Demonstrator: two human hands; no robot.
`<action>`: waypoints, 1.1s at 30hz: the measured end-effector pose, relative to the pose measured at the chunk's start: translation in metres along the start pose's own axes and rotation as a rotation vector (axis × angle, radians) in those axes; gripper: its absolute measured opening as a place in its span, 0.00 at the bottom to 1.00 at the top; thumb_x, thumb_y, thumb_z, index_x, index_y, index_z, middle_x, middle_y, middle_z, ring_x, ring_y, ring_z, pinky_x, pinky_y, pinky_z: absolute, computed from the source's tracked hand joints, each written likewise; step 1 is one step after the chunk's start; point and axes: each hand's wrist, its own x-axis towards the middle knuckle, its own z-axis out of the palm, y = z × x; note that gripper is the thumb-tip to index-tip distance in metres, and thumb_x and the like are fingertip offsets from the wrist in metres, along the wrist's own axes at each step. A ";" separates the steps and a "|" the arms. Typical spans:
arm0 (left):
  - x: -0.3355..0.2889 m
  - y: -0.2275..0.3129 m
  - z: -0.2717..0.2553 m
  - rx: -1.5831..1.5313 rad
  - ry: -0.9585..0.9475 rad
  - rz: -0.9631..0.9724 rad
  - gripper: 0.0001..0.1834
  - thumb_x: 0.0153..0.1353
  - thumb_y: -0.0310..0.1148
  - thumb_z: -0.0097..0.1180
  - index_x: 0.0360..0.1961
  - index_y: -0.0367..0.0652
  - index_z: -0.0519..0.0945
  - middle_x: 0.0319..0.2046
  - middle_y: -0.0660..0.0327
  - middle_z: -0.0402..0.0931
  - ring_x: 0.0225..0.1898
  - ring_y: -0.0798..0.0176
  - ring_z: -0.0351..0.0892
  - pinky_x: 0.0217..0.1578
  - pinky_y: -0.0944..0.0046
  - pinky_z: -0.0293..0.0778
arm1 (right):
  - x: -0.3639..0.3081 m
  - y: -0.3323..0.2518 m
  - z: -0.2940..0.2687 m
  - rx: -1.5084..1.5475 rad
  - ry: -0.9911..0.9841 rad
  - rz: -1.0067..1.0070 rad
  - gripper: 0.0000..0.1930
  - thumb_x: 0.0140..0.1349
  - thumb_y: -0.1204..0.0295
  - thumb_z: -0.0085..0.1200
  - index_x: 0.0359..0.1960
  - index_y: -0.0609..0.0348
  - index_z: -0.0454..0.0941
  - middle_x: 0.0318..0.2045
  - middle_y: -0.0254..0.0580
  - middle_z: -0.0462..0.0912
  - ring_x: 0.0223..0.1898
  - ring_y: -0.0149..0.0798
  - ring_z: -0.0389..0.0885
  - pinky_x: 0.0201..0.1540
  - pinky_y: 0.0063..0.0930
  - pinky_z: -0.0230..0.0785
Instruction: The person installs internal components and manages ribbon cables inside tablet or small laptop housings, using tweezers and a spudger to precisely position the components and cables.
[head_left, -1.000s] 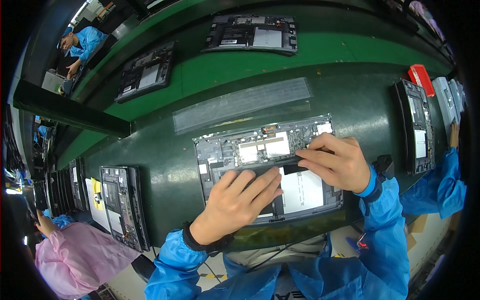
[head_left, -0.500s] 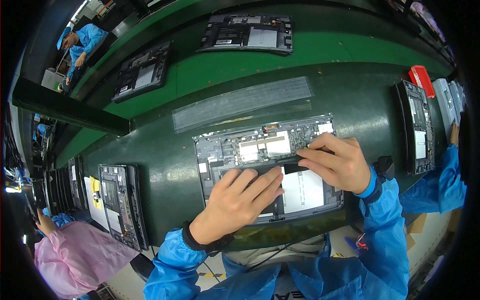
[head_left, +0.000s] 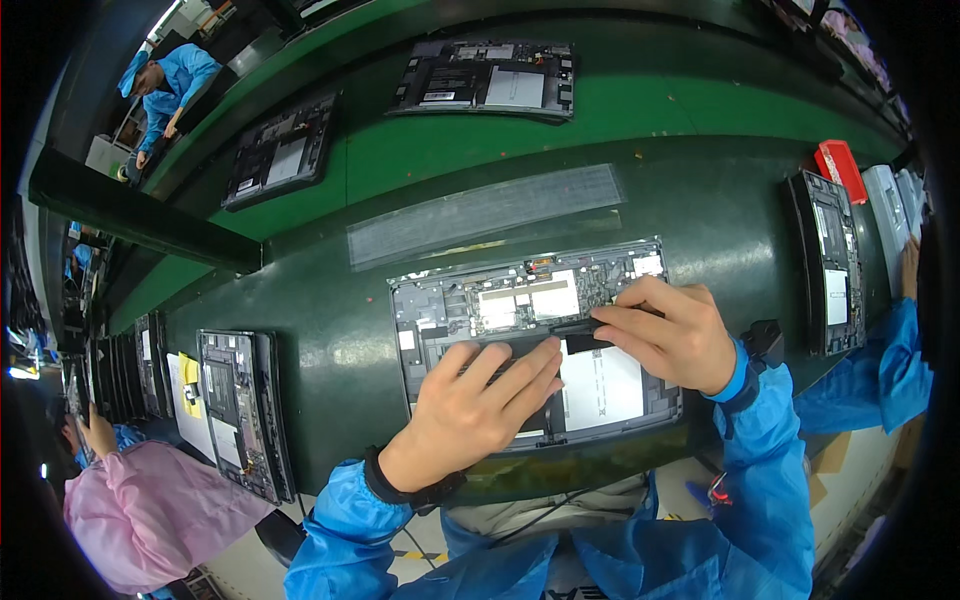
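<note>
An opened laptop base (head_left: 640,267) lies before me, its circuit board and a large white-labelled battery (head_left: 600,388) exposed. My left hand (head_left: 478,400) rests over the battery area with its fingers stretched out, pressing lightly or just touching; which one cannot be told. At the board's lower right edge, my right hand (head_left: 678,335) has thumb and fingertips drawn together in a pinch. Whatever sits between those fingertips is too small to make out. Under the right fingers shows a short black strip (head_left: 585,342) beside the battery's top edge.
Stacked laptop bases stand at the left (head_left: 240,410) and right (head_left: 832,265). A red bin (head_left: 840,170) is at the far right. Beyond a clear strip (head_left: 485,215), two more bases (head_left: 485,80) lie on the green belt. A dark beam (head_left: 150,218) juts in at left. Co-workers sit on both sides.
The whole view has shifted slightly downward. Both hands keep nearly the same places on the laptop base. The bases on the green belt sit a little further left.
</note>
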 end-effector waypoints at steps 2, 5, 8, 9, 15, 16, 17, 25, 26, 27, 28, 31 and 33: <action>0.000 0.000 0.000 0.002 0.003 -0.003 0.17 0.54 0.36 0.75 0.46 0.47 0.89 0.51 0.73 0.86 0.36 0.67 0.74 0.36 0.65 0.68 | 0.001 -0.001 0.000 0.000 0.004 0.001 0.11 0.56 0.74 0.72 0.40 0.62 0.88 0.33 0.35 0.81 0.23 0.34 0.82 0.22 0.30 0.74; -0.002 -0.003 0.002 -0.003 0.005 0.001 0.17 0.55 0.36 0.74 0.46 0.47 0.89 0.51 0.73 0.85 0.36 0.67 0.74 0.36 0.65 0.68 | 0.002 -0.002 0.001 -0.016 0.008 -0.007 0.10 0.56 0.74 0.72 0.39 0.62 0.88 0.33 0.35 0.81 0.23 0.34 0.82 0.23 0.30 0.74; -0.002 -0.001 0.001 0.008 -0.001 0.005 0.17 0.55 0.36 0.74 0.47 0.48 0.89 0.51 0.73 0.85 0.36 0.67 0.74 0.37 0.65 0.68 | 0.001 -0.002 0.001 -0.027 0.011 -0.012 0.10 0.56 0.74 0.72 0.39 0.62 0.88 0.33 0.35 0.81 0.23 0.34 0.82 0.23 0.29 0.74; -0.003 -0.001 0.001 0.027 -0.011 0.000 0.17 0.55 0.36 0.74 0.47 0.48 0.88 0.52 0.73 0.85 0.36 0.67 0.74 0.37 0.65 0.68 | 0.001 -0.002 0.001 -0.018 0.012 -0.009 0.10 0.55 0.75 0.72 0.39 0.62 0.88 0.33 0.35 0.81 0.23 0.34 0.83 0.23 0.29 0.74; -0.003 0.001 0.002 0.029 0.002 -0.011 0.17 0.56 0.36 0.74 0.47 0.48 0.88 0.52 0.74 0.85 0.36 0.67 0.74 0.38 0.64 0.68 | 0.002 -0.003 0.003 -0.019 0.019 0.002 0.10 0.56 0.74 0.72 0.38 0.62 0.87 0.33 0.36 0.80 0.23 0.35 0.83 0.23 0.30 0.75; -0.003 0.001 0.002 0.031 0.003 -0.012 0.17 0.56 0.36 0.74 0.47 0.48 0.88 0.52 0.74 0.85 0.36 0.67 0.74 0.38 0.64 0.68 | 0.003 -0.003 0.003 -0.019 0.019 -0.001 0.10 0.56 0.74 0.72 0.38 0.62 0.87 0.33 0.36 0.80 0.23 0.35 0.83 0.23 0.30 0.75; -0.002 0.002 0.002 0.027 0.007 -0.014 0.17 0.56 0.37 0.74 0.47 0.47 0.88 0.52 0.73 0.85 0.36 0.67 0.74 0.38 0.64 0.68 | 0.002 -0.003 0.000 -0.046 0.002 0.006 0.09 0.57 0.73 0.72 0.38 0.61 0.87 0.34 0.36 0.80 0.24 0.36 0.83 0.24 0.31 0.75; -0.004 -0.001 0.005 -0.036 0.059 0.003 0.16 0.56 0.35 0.73 0.46 0.46 0.88 0.51 0.71 0.85 0.36 0.68 0.74 0.38 0.64 0.68 | 0.020 -0.021 -0.029 0.164 -0.138 0.457 0.08 0.66 0.70 0.66 0.39 0.62 0.83 0.30 0.49 0.86 0.26 0.50 0.84 0.30 0.36 0.74; -0.004 -0.002 0.006 -0.054 0.066 0.001 0.15 0.56 0.35 0.72 0.45 0.45 0.88 0.51 0.71 0.85 0.35 0.68 0.74 0.37 0.64 0.67 | 0.022 -0.023 -0.029 0.149 -0.143 0.459 0.08 0.66 0.70 0.66 0.39 0.62 0.83 0.30 0.49 0.86 0.26 0.50 0.84 0.30 0.36 0.74; -0.004 -0.002 0.006 -0.072 0.072 0.000 0.15 0.56 0.34 0.72 0.45 0.45 0.88 0.50 0.71 0.85 0.35 0.68 0.73 0.37 0.64 0.66 | 0.023 -0.026 -0.028 0.174 -0.164 0.478 0.09 0.66 0.69 0.66 0.38 0.63 0.84 0.28 0.50 0.86 0.26 0.50 0.84 0.29 0.36 0.74; -0.004 -0.003 0.007 -0.081 0.085 0.000 0.15 0.56 0.34 0.72 0.45 0.45 0.88 0.50 0.71 0.85 0.35 0.68 0.73 0.37 0.64 0.66 | 0.025 -0.028 -0.029 0.199 -0.184 0.498 0.10 0.66 0.68 0.67 0.37 0.64 0.85 0.27 0.50 0.86 0.25 0.50 0.84 0.29 0.36 0.73; -0.007 -0.004 0.007 -0.101 0.098 -0.010 0.14 0.56 0.35 0.72 0.44 0.45 0.88 0.49 0.72 0.84 0.34 0.68 0.72 0.37 0.64 0.65 | 0.034 -0.029 -0.031 0.091 -0.314 0.615 0.12 0.65 0.67 0.68 0.33 0.66 0.87 0.22 0.52 0.85 0.23 0.50 0.83 0.29 0.37 0.72; -0.008 -0.005 0.009 -0.101 0.110 -0.021 0.14 0.56 0.35 0.72 0.44 0.45 0.88 0.48 0.72 0.84 0.34 0.68 0.72 0.37 0.64 0.65 | 0.038 -0.026 -0.029 0.110 -0.317 0.597 0.13 0.65 0.66 0.68 0.32 0.67 0.87 0.21 0.53 0.84 0.22 0.49 0.83 0.29 0.37 0.72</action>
